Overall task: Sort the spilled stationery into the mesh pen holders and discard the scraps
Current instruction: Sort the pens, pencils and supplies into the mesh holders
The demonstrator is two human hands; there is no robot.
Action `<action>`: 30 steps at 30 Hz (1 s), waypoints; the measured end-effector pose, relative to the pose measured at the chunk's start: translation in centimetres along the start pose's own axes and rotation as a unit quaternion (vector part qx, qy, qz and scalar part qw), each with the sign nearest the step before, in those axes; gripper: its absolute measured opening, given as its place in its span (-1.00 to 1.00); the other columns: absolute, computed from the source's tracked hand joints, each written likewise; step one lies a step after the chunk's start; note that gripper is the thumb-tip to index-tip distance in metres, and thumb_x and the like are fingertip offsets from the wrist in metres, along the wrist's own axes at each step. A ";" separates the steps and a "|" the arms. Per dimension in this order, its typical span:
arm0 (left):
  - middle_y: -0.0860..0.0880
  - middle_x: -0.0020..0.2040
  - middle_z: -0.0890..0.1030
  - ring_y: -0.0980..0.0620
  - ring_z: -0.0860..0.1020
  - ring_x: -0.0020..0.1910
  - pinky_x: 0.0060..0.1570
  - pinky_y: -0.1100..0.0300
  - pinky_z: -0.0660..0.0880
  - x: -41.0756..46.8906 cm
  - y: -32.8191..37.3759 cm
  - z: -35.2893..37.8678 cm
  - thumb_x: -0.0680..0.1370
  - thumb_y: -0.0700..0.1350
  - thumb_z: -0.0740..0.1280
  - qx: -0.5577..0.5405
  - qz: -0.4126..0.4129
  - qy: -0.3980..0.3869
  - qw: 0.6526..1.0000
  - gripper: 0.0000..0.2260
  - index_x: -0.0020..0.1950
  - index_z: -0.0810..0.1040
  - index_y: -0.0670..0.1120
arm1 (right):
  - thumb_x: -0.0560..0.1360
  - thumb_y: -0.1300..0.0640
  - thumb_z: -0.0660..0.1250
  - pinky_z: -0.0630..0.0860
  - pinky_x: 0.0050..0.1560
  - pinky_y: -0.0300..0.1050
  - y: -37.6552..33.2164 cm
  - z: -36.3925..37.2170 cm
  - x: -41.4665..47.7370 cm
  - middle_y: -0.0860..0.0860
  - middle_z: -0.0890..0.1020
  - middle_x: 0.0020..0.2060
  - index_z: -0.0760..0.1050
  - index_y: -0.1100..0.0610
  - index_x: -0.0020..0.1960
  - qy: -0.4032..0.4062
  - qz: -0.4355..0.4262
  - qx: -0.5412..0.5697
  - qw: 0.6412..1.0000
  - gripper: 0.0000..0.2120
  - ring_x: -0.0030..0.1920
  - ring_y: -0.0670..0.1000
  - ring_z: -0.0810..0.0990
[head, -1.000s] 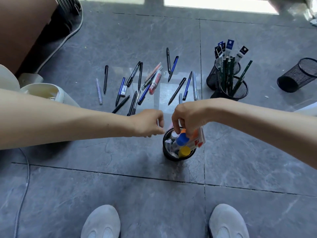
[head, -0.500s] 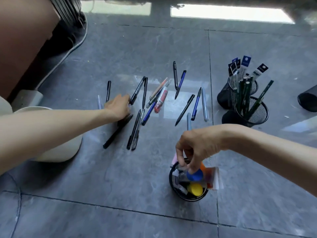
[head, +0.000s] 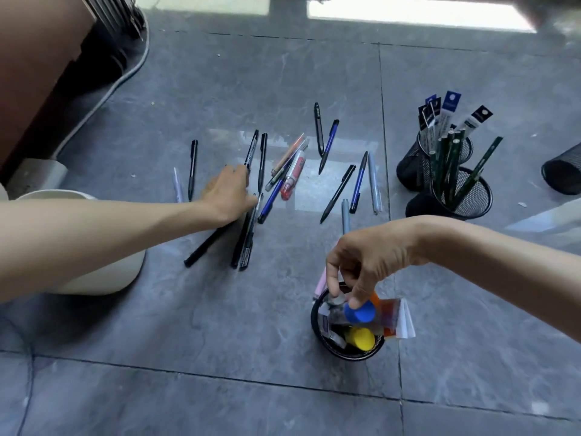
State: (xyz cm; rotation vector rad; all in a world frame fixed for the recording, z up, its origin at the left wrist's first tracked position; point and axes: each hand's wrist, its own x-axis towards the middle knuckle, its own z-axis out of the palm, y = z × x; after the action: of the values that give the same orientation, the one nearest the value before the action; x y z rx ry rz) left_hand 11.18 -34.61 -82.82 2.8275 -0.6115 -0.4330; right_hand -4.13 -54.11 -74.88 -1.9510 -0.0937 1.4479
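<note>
Several pens lie scattered on the grey tile floor (head: 220,309). My left hand (head: 229,196) reaches out flat over them, fingers resting on a cluster of black pens (head: 245,243); a blue pen (head: 273,196) and a red-and-white tube (head: 292,176) lie just right of it. My right hand (head: 367,262) hovers over the near mesh holder (head: 345,357), fingers curled down and pinching at a blue-capped stick (head: 361,313). In the same holder stand a yellow-capped stick (head: 363,339) and an orange packet (head: 391,316).
Two mesh holders stand at the right: the rear holder (head: 412,165) has packaged refills, the front holder (head: 471,199) green pencils. Another mesh holder (head: 562,174) lies at the right edge. A cream bin (head: 103,278) sits under my left forearm. Brown furniture and a cable are at top left.
My left hand has left the near holder and reached forward-left onto the black pens. My right hand stays over the near holder, fingers on its contents. The view has tilted slightly.
</note>
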 end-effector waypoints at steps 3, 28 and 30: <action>-0.04 -0.16 0.50 0.00 0.47 -0.20 -0.27 0.16 0.36 -4.2 2.3 -0.5 0.46 -0.13 0.33 -0.104 0.038 -0.035 0.993 -0.89 -0.06 0.47 -0.12 | 0.38 0.31 0.47 0.26 -0.32 -0.19 0.0 0.1 -0.3 -0.18 0.48 -0.56 0.54 0.05 -0.13 0.010 0.001 -0.002 1.000 -0.79 -0.45 -0.15 0.40; -0.06 0.04 0.50 -0.02 0.49 -0.10 -0.02 0.01 0.48 -3.1 5.9 1.9 0.54 -0.13 0.28 -0.110 0.084 -0.025 0.990 -0.93 -0.01 0.50 -0.10 | 0.39 0.10 0.48 0.22 -0.41 -0.29 2.5 -0.3 0.2 -0.04 0.50 -0.39 0.56 0.06 -0.20 0.034 -0.006 0.089 0.995 -0.90 -0.38 -0.11 0.34; -0.10 0.15 0.44 -0.06 0.48 -0.03 0.01 0.02 0.46 -0.8 5.5 2.7 0.54 -0.10 0.31 -0.076 0.054 -0.010 0.996 -0.84 0.09 0.46 -0.09 | 0.40 0.11 0.47 0.23 -0.41 -0.28 3.0 -0.4 0.6 -0.05 0.50 -0.41 0.55 0.07 -0.20 0.028 -0.007 0.095 0.995 -0.90 -0.37 -0.10 0.35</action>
State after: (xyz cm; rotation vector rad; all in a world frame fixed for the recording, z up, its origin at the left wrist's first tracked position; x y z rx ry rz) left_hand 7.60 -39.58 -83.63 2.6351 -0.6999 -0.4690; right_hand -4.59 -56.29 -77.03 -1.8306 0.0527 1.3408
